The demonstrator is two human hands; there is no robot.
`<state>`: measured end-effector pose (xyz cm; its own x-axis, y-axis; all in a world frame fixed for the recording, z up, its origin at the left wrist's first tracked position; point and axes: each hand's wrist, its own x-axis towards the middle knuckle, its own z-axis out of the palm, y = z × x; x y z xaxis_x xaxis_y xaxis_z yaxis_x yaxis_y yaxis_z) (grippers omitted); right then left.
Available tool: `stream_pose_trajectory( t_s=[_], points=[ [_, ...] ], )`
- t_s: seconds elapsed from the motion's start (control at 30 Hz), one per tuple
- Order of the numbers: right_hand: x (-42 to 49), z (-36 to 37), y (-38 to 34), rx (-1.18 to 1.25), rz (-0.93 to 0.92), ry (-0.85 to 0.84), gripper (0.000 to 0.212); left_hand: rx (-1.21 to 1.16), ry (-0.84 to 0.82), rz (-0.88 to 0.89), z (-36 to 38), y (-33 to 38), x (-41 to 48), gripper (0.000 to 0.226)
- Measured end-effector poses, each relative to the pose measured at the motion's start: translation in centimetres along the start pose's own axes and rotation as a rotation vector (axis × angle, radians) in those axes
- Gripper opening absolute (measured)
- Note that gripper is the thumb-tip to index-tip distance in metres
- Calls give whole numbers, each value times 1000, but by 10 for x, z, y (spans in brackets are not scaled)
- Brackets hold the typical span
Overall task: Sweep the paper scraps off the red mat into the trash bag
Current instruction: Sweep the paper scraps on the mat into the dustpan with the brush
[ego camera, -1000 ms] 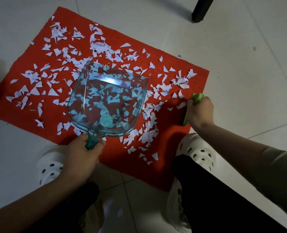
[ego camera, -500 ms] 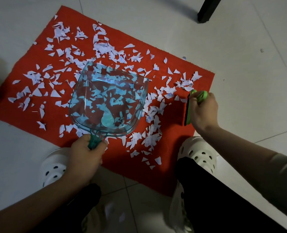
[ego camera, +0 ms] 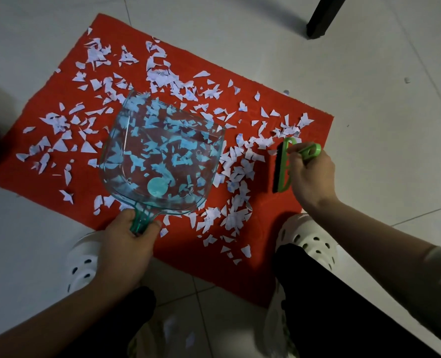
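My left hand (ego camera: pixel 126 244) hides most of the handle of the dustpan (ego camera: pixel 162 130), and through the tinted pan I cannot tell whether the paper scraps (ego camera: pixel 136 161) there lie in it or under it. My right hand (ego camera: pixel 310 174) covers part of the handle of the brush (ego camera: pixel 281 174), and my leg (ego camera: pixel 330 293) hides the lower right corner of the red mat (ego camera: pixel 266 236).

A home floor: pale glossy tiles (ego camera: pixel 317 73), red mat (ego camera: pixel 279 228), white clogs (ego camera: pixel 310 241).

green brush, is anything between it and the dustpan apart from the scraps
Nothing else visible: only a band of paper scraps on the red mat lies between the green brush in the right hand and the clear teal dustpan held by the left hand.
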<state>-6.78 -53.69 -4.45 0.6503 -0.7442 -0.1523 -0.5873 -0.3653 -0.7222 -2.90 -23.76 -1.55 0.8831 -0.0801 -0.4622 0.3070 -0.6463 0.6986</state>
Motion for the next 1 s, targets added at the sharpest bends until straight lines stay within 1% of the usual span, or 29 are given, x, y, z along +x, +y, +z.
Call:
stream_pose_trajectory(
  t_s=[0.1,0.13,0.2,0.27,0.37,0.43,0.5,0.6,0.7,0.8,0.9,0.93,1.0],
  points=[
    [4,-4,4,-122,-32,49,23,-33,6,-32,0,1,-3,8],
    [5,-4,5,-162,-15,40,25,-57,7,-40,1,0,-3,8],
    [7,1,5,-188,14,4,25,-91,12,-53,1,-1,-3,15],
    [5,9,1,-178,-17,-50,24,-105,9,-64,2,-2,-3,20],
    [-2,17,-12,-83,-70,-161,22,-111,1,-63,2,-4,-3,20],
    [-3,15,-16,1,-64,-180,23,-114,1,-55,2,-3,-3,20],
    [0,10,-14,35,-49,-119,23,-118,6,-45,2,-3,-3,20],
    [7,0,-3,-64,-38,-3,25,-127,2,-50,2,-2,-4,21],
    [8,2,1,-149,0,14,25,-130,-12,-64,2,-2,-6,20],
    [0,14,-5,-135,-48,-95,22,-135,-20,-78,3,-2,-7,19],
    [-11,21,-19,-29,-65,-236,20,-117,-20,-76,3,-2,-6,18],
    [-12,20,-22,17,-58,-242,20,-115,-18,-75,3,-1,-6,18],
    [-12,14,-23,59,-41,-198,21,-122,-12,-75,3,0,-6,19]
  ],
)
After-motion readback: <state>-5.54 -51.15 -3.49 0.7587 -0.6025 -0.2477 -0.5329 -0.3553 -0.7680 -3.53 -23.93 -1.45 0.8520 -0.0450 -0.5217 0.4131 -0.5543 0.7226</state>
